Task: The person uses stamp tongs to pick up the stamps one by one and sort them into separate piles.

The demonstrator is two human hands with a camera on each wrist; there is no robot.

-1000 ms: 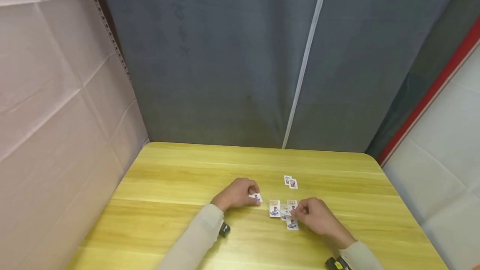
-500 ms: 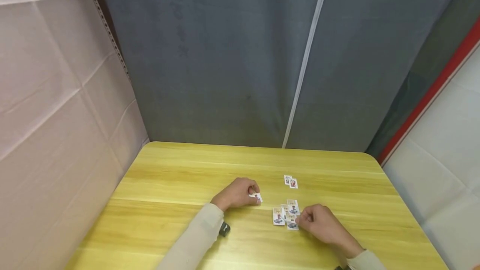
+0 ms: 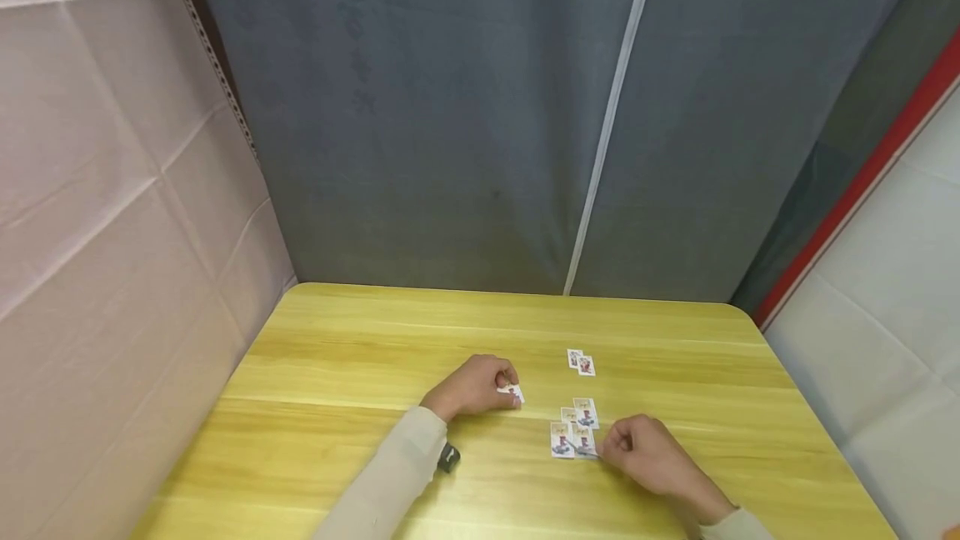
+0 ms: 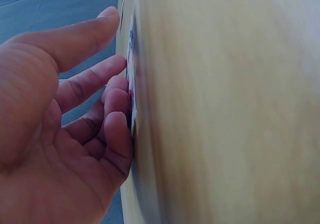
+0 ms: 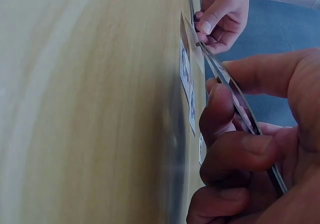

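The right hand [image 3: 651,458] pinches a lifted card [image 5: 235,97] between thumb and fingers above the card cluster [image 3: 573,432]. The left hand [image 3: 474,387] curls its fingers on a small card [image 3: 513,394] lying on the wooden table [image 3: 345,373]

We see a yellow wooden table [image 3: 360,357] with rounded corners. Two small picture cards [image 3: 581,362] lie side by side on it toward the far edge. Behind it hangs a dark grey fabric curtain [image 3: 450,123] with a pale zip seam [image 3: 611,115]; a pinkish cloth wall [image 3: 105,190] stands at the left.
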